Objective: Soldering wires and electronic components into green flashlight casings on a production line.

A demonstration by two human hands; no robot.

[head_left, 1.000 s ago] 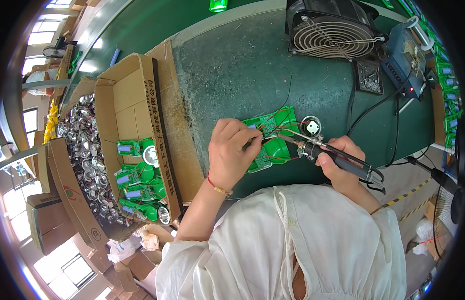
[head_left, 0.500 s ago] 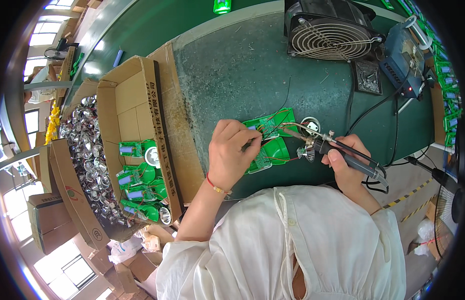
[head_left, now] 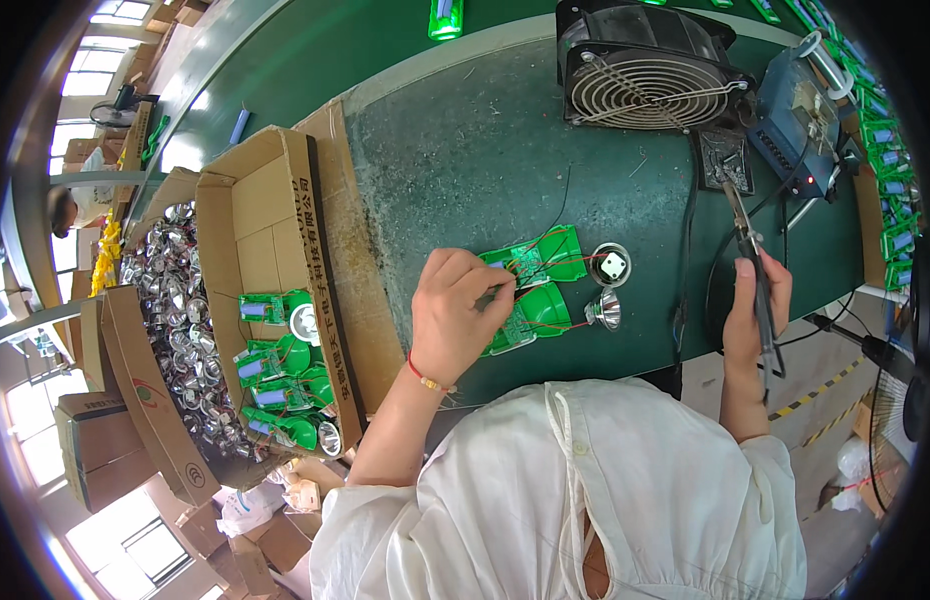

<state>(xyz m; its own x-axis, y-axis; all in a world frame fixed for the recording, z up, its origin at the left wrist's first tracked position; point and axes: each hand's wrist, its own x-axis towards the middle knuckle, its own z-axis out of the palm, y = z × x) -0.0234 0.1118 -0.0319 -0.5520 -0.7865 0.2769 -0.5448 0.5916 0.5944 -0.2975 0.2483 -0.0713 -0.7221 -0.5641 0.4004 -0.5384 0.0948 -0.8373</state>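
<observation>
Two green plastic lamp housings [head_left: 543, 305] with circuit boards and wires lie side by side on the dark green bench. Thin red wires join them to two round silver reflectors [head_left: 605, 312] on their right. Over the left edge of the boards, my left hand [head_left: 455, 303] is closed, thumb and forefinger pinching a thin wire. Well off to the right, my right hand [head_left: 760, 305] grips a soldering iron [head_left: 747, 235]. Its tip points away from me, at the small black tray [head_left: 713, 172] of solder scraps.
Left of the work stands a cardboard box [head_left: 310, 210] holding several green lamp units [head_left: 285, 350]; beyond it many silver reflectors [head_left: 185, 330] are heaped. A black fan [head_left: 650, 85] and a blue soldering station [head_left: 790, 140] with a solder spool [head_left: 827, 65] stand at the back right.
My right hand has swung the soldering iron away from the boards, rightward and up to the black tray. My left hand stays pinched at the boards, with a slight shift.
</observation>
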